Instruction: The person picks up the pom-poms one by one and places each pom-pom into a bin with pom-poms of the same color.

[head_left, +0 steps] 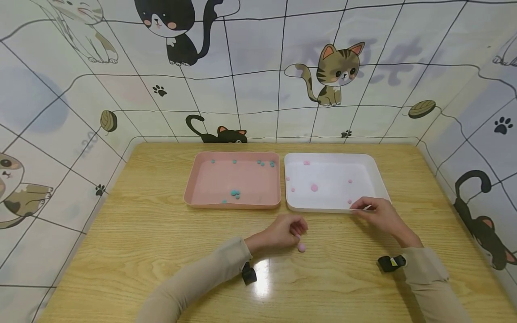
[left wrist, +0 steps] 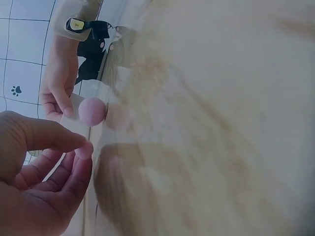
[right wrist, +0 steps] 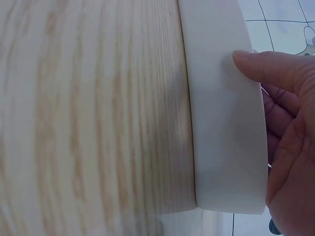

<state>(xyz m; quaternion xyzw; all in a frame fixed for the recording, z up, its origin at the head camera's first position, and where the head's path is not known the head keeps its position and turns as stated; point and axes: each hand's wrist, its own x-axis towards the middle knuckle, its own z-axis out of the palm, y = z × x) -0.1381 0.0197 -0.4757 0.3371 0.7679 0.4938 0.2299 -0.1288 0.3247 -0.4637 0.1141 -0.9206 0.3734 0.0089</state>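
My left hand [head_left: 282,231] is over the table in front of the trays, pinching a small pink ball [left wrist: 84,150] between thumb and fingertips. Right by those fingertips, a larger pink ball [head_left: 301,247] lies on the wood. My right hand [head_left: 375,215] grips the front wall of the white tray [head_left: 323,209] near its right corner. In the right wrist view the thumb [right wrist: 251,64] presses on the outer wall, and the other fingers go over the rim, partly hidden behind it. Several small pink pieces, among them a bigger round one [head_left: 314,188], lie spread in this tray.
Left of the white tray stands a pink tray [head_left: 232,207], with small teal pieces [head_left: 235,193] at its back edge and near its front. Both trays sit toward the back of the wooden table [head_left: 161,251]. Cat-printed cloth walls [head_left: 258,98] enclose the back and sides.
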